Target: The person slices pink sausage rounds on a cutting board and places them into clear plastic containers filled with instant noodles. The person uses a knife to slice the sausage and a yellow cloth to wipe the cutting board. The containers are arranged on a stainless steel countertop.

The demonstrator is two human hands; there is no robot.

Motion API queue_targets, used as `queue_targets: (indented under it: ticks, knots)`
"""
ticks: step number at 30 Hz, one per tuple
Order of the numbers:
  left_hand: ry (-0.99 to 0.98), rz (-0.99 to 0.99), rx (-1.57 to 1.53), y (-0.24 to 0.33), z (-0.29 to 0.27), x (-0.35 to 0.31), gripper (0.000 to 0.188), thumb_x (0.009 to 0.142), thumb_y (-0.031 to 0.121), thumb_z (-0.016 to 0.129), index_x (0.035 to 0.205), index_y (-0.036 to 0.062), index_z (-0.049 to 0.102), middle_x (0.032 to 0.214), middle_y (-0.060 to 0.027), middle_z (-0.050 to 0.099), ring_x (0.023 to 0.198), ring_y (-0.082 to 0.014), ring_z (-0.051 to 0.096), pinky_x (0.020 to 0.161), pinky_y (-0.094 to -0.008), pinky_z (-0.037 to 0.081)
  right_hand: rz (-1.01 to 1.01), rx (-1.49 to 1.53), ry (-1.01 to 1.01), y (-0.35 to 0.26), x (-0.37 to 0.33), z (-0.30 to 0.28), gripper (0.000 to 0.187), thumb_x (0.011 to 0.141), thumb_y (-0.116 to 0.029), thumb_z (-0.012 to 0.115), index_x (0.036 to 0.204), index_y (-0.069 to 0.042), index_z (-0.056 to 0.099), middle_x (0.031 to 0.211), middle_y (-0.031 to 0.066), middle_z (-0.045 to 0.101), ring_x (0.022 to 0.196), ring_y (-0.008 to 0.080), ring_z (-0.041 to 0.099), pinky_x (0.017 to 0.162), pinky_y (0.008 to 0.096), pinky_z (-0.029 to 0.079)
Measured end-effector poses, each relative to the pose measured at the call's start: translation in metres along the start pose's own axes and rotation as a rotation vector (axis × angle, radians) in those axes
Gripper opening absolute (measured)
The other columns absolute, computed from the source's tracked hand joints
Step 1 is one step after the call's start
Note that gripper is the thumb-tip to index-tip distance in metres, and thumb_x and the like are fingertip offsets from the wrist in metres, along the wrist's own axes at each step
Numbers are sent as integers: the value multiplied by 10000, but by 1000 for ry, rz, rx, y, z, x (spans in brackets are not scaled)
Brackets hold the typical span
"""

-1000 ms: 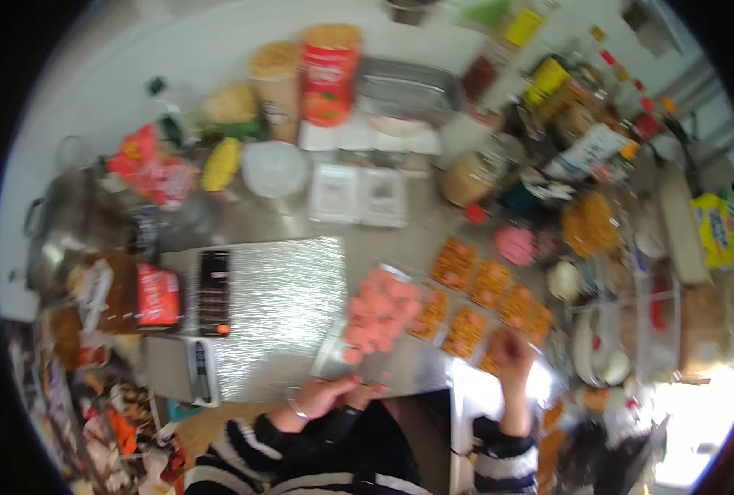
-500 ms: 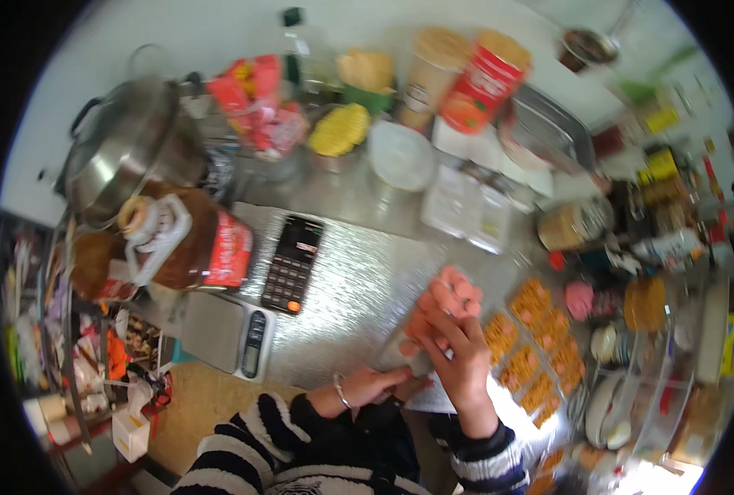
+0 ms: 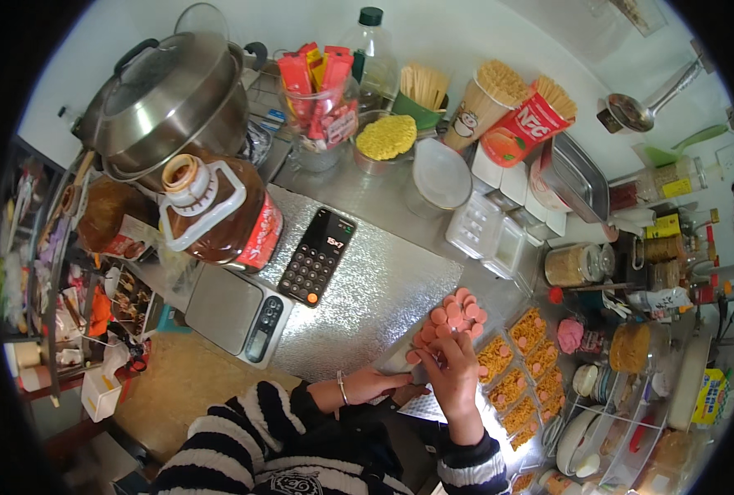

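Observation:
Pink round sausage slices (image 3: 453, 312) lie heaped on what looks like a clear tray (image 3: 396, 356), in front of me and to the right. My right hand (image 3: 456, 375) reaches over the near side of the heap, thumb and fingers pinched together at a slice. My left hand (image 3: 371, 385) is curled at the tray's near left corner, thumb on top, its other fingers partly hidden. Just right of the slices, small clear compartments of crumbly orange-brown food (image 3: 522, 392) have pink slices on several portions.
A phone (image 3: 317, 256) showing a calculator lies on the silvery mat (image 3: 367, 276), beside a kitchen scale (image 3: 239, 313). Behind stand a large jug (image 3: 222, 223), a steel pot (image 3: 169, 107), a bowl of yellow food (image 3: 386, 138) and a lidded tub (image 3: 441, 177). A wire rack (image 3: 623, 421) stands right.
The view has shifted, so the counter things sit farther right in the picture and look sharper. My right hand stays at the slices, its fingers drawn closer together; my left hand keeps its place.

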State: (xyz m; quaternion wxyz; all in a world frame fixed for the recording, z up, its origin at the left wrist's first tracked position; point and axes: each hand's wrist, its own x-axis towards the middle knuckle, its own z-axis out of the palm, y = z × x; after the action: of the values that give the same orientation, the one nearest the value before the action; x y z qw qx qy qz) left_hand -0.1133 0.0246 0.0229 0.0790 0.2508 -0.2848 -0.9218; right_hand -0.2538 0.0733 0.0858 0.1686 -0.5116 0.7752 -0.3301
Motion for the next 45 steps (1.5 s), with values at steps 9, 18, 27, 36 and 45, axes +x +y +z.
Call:
queue_targets:
  ticks: [9, 18, 27, 36, 45]
  knots:
    - [160, -141, 189, 23, 13, -4, 418, 825, 437, 619, 729, 31, 603, 528, -1, 468, 498, -101, 499, 496, -219, 431, 141, 334, 81, 16, -41, -29, 129, 732, 70, 680, 830, 23, 610, 804, 81, 583, 679, 137, 594, 600, 227, 486]
    - [-197, -227, -54, -26, -14, 14, 487, 931, 330, 457, 1235, -50, 436, 1153, -123, 562, 973, -210, 584, 848, -280, 443, 539, 549, 399, 84, -128, -81, 130, 778, 64, 646, 875, 13, 576, 749, 66, 622, 673, 113, 601, 598, 223, 492]
    - [-225, -279, -113, -32, -9, 24, 644, 828, 174, 599, 1365, 24, 276, 1401, -113, 332, 1170, -305, 464, 894, -475, 465, 792, 380, 701, 186, -260, -129, 80, 833, -12, 596, 897, 36, 605, 779, 73, 661, 677, 122, 609, 589, 241, 504]
    - [-166, -156, 85, -37, 28, 23, 681, 804, 170, 640, 1366, 21, 286, 1395, -132, 343, 1137, -300, 491, 865, -435, 483, 969, 554, 783, 250, -299, -138, 117, 791, -45, 670, 854, 10, 588, 733, 72, 646, 603, 116, 602, 481, 228, 476]
    - [-225, -165, 142, -45, 45, 20, 637, 816, 110, 612, 1361, 14, 296, 1362, -176, 385, 1103, -338, 521, 887, -420, 477, 1083, 463, 647, 262, -293, -135, 40, 764, -11, 644, 802, 0, 641, 701, 47, 652, 538, 85, 565, 449, 215, 429]
